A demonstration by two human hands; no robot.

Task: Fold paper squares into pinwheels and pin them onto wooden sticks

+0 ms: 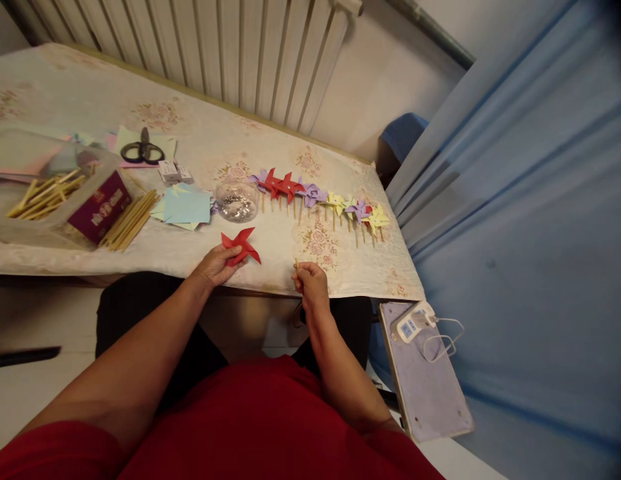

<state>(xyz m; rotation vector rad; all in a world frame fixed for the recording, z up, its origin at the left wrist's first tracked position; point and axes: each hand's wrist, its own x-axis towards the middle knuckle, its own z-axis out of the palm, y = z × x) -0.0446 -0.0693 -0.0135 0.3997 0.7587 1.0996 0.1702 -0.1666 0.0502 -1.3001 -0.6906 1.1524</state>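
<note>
My left hand [216, 267] pinches a red paper pinwheel [246, 246] near its middle, just above the table's front edge. To its right, my right hand [313, 283] is closed around a thin wooden stick [297, 264], with only the tip showing above the fingers. The pinwheel and the stick are apart. Behind my hands stands a clear round tub [237, 201] of small shiny pieces, too small to make out. A row of finished-looking red pinwheels [280, 185], purple ones [313, 194] and yellow ones [378, 218] on sticks lies across the table.
Left of the tub lie square paper sheets [187, 204], small white boxes [169, 171] and black-handled scissors [145, 152]. A bundle of sticks [129, 221] leans by a plastic box [73, 223] holding more sticks. A white device with a cable [414, 323] rests on a side board [430, 393].
</note>
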